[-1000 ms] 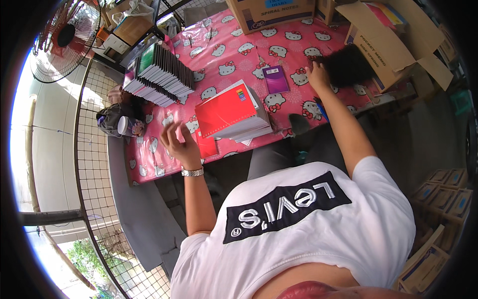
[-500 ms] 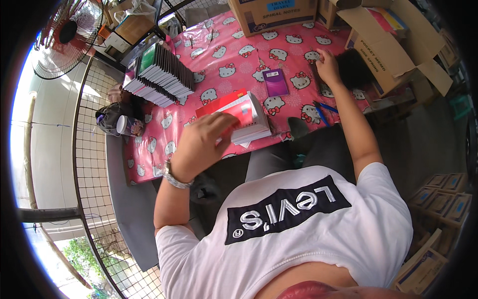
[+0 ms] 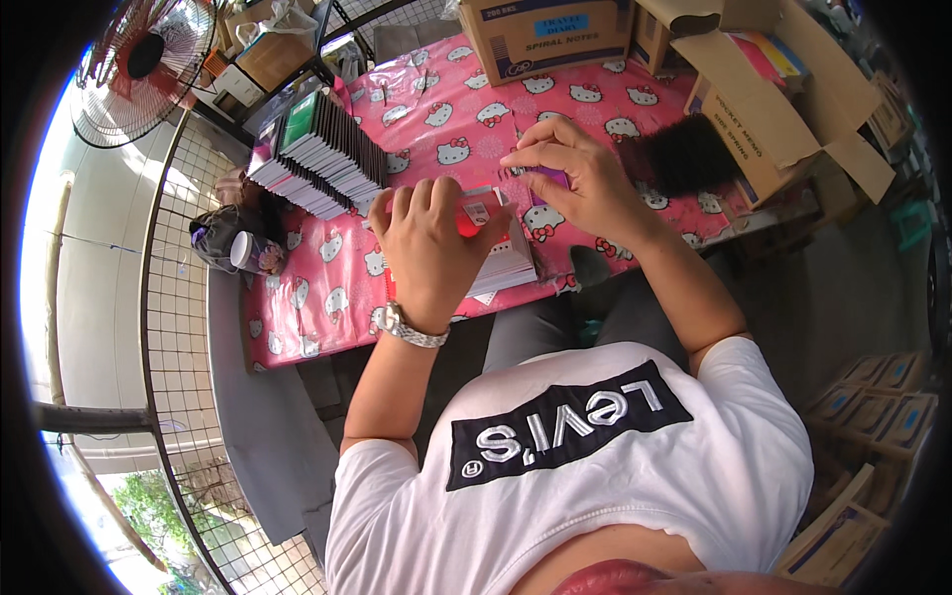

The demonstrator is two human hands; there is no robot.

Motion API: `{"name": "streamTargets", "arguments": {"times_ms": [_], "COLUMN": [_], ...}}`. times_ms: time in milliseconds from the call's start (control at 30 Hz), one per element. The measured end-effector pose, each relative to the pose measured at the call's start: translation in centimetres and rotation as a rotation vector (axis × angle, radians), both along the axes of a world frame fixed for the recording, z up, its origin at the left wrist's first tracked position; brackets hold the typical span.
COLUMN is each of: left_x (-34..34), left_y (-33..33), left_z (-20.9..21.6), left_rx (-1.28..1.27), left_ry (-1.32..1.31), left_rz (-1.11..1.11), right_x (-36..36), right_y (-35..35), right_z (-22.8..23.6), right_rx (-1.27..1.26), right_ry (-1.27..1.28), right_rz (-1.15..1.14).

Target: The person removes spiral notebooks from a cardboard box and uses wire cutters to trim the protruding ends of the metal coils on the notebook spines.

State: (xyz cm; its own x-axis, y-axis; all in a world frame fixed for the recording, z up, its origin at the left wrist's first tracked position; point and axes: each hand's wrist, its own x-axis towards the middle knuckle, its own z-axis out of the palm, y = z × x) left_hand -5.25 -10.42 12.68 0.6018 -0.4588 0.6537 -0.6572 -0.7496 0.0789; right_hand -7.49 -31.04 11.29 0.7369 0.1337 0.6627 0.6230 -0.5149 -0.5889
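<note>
My left hand (image 3: 428, 243) is palm down on a red-covered notepad (image 3: 478, 220), its fingers bent over the far side and the thumb along the right. Most of that notepad is hidden under the hand. Beneath and to the right sits a thick stack of white-paged pads (image 3: 508, 266). My right hand (image 3: 585, 186) is raised just to the right, thumb and forefinger pinched; whatever thin thing is between them is too small to make out. Behind this hand a purple notebook (image 3: 551, 177) lies partly covered. Farther right is a black, bristly heap of fine strands (image 3: 684, 159).
Stacks of dark-covered notebooks (image 3: 332, 149) stand at the left. A closed carton (image 3: 555, 40) is at the back, and an open carton (image 3: 754, 124) stands at the right. A lidded cup (image 3: 243, 251) and a fan (image 3: 147, 58) are on the far left.
My right hand has come left from beside the black heap to near the stack, now pinching. My left hand has shifted slightly right and settled on the red notepad. The blue pliers are now hidden.
</note>
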Motion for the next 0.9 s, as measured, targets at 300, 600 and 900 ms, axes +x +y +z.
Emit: {"name": "streamTargets", "arguments": {"times_ms": [300, 600, 900], "left_x": [0.2, 0.9, 0.7], "left_y": [-0.3, 0.1, 0.1], "left_z": [-1.1, -0.1, 0.5], "left_rx": [-0.068, 0.005, 0.047], "left_ry": [-0.095, -0.005, 0.046], "left_rz": [-0.042, -0.14, -0.149], "right_x": [-0.4, 0.6, 0.0], "right_y": [0.3, -1.4, -0.9], "right_z": [1.6, 2.0, 2.3], "right_rx": [-0.022, -0.166, -0.157], "right_ry": [0.155, 0.129, -0.002], "right_rz": [0.177, 0.264, 0.259]}}
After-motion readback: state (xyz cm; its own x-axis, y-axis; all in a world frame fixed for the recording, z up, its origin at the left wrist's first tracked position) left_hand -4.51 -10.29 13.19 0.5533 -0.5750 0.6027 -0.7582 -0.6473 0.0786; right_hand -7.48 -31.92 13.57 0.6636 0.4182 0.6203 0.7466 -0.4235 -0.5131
